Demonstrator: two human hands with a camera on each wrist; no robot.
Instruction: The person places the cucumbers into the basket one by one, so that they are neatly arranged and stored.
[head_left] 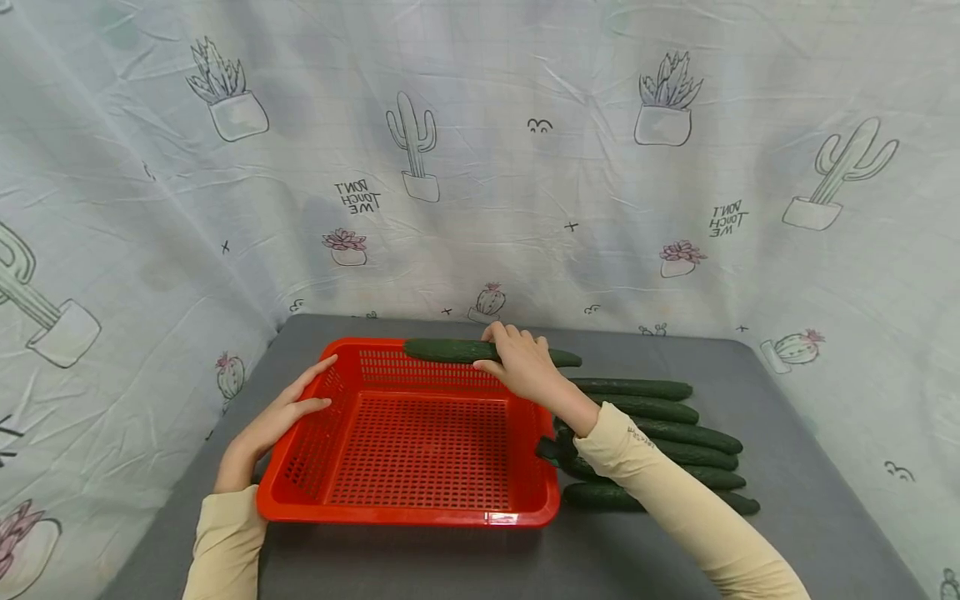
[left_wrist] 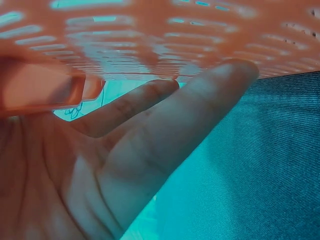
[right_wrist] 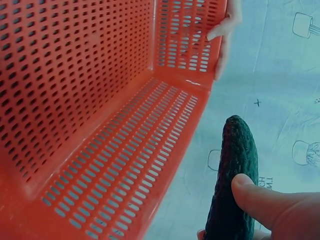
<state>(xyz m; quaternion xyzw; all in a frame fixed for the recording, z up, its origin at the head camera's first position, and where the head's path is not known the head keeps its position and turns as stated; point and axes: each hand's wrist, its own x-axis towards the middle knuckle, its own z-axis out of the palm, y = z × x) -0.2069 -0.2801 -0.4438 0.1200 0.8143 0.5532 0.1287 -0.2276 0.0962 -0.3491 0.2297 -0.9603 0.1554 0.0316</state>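
Observation:
A red plastic basket point(head_left: 420, 515) with slotted walls and a perforated floor stands on the grey table. My left hand point(head_left: 279, 417) holds its left rim, the thumb over the rim on the inner side; in the left wrist view other fingers point(left_wrist: 150, 135) lie against the slotted outside wall. Above the basket's far right part, my right hand point(head_left: 528, 367) grips a dark green cucumber point(head_left: 442, 350) near its middle. The cucumber lies roughly level, pointing left and right. In the right wrist view the thumb point(right_wrist: 250, 192) presses on the cucumber, and the remaining fingers are mostly hidden.
Several more cucumbers point(head_left: 693, 435) lie side by side on the table right of the basket, partly hidden by my right forearm. A pale cloth with cactus drawings point(head_left: 480, 167) hangs behind and at both sides of the grey tabletop point(head_left: 795, 517).

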